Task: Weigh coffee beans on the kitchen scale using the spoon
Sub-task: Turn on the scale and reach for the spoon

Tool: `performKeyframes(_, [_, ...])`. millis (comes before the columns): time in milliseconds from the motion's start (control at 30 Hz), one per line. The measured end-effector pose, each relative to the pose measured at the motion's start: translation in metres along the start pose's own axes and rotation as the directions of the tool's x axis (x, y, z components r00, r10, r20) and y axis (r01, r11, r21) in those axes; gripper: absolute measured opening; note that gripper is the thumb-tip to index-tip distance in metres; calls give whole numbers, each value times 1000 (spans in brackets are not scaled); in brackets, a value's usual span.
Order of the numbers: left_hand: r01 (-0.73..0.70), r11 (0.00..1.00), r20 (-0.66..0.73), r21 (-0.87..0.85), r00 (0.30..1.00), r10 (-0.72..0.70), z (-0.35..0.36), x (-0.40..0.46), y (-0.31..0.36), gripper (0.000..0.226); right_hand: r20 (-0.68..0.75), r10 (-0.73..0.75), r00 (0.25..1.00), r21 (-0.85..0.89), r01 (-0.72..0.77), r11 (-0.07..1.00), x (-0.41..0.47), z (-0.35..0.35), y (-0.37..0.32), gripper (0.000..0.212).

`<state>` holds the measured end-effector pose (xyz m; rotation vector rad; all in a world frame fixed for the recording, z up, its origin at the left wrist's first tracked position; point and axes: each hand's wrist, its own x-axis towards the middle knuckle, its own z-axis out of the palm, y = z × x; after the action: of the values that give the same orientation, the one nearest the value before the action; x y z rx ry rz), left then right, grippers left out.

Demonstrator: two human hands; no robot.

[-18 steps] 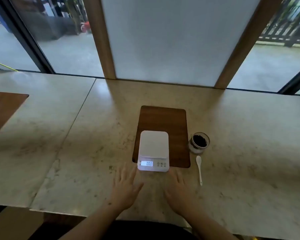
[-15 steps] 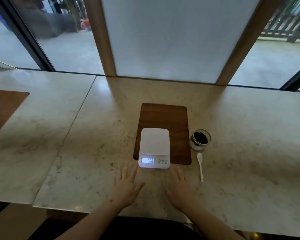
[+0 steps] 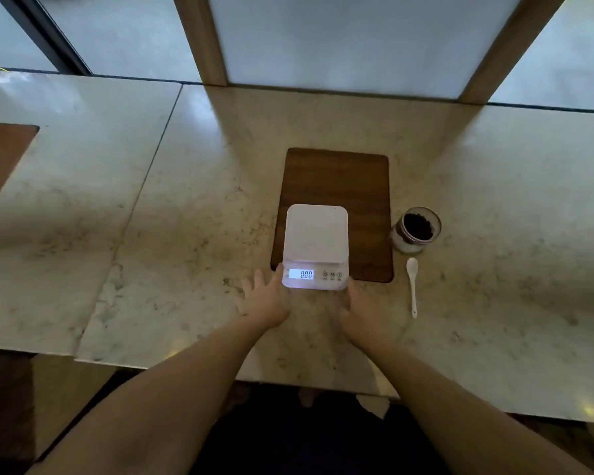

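A white kitchen scale point(image 3: 315, 246) sits on the front of a brown wooden board point(image 3: 336, 186), its lit display reading 000. A small glass jar of dark coffee beans point(image 3: 416, 229) stands on the counter right of the board. Just in front of the jar lies a white spoon point(image 3: 412, 284), handle towards me. My left hand point(image 3: 263, 298) lies flat with fingers spread, its fingertips at the scale's front left corner. My right hand point(image 3: 359, 311) rests flat by the front right corner. Neither hand holds anything.
The marble counter point(image 3: 172, 234) runs left and right, with a seam on the left. Another brown board point(image 3: 0, 156) sits at the far left edge. Windows and wooden posts point(image 3: 199, 39) stand behind the counter. The counter's front edge is near my forearms.
Both hands have slid forward along the counter and now reach the scale's front corners. The view has tilted down a little.
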<state>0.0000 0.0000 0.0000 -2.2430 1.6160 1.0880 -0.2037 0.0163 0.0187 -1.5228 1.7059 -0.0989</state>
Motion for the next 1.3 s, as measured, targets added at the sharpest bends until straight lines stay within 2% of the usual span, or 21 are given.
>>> performKeyframes(100, [8,1000,-27,-16,1000,-8,5,9,5,84,-22,9,1000,101,-7,995,6,3,4,62])
performKeyframes(200, [13,1000,-42,-28,999,-14,7,14,5,93,-119,-34,992,64,42,997,6,7,7,65])
performKeyframes(467, [-7,999,-62,39,998,9,20,17,4,107,-94,-77,993,73,84,994,2,15,12,76])
performKeyframes(567, [24,998,-53,55,998,-21,21,21,2,125,-81,-90,993,78,96,992,2,14,16,77])
performKeyframes(633, [35,988,-13,151,999,-33,18,27,-1,142,-90,-98,991,115,109,987,3,12,19,80])
performKeyframes(700, [16,969,46,246,999,-28,12,33,-3,154,-87,-79,993,132,91,987,3,9,24,80])
performKeyframes(800, [16,958,87,287,995,-43,4,43,1,165,-60,15,998,139,-7,990,2,7,33,78])
performKeyframes(933, [57,970,99,237,992,-83,4,48,1,169,-78,52,996,103,-43,994,1,7,36,72])
performKeyframes(1000, [65,974,86,218,993,-85,9,54,-1,169,-134,57,989,138,-38,990,4,4,37,64])
performKeyframes(1067, [63,976,63,208,995,-78,9,55,0,166,-266,136,954,192,-86,978,9,-6,43,54])
performKeyframes(1167, [48,979,60,198,996,-61,10,55,0,162,-447,311,839,172,-261,950,11,-25,63,42])
performKeyframes(1233, [54,978,60,204,996,-67,8,54,0,162,-484,418,769,143,-402,904,9,-35,79,44])
performKeyframes(1300, [59,975,64,213,995,-74,8,52,1,163,-463,481,745,160,-464,871,9,-39,88,49])
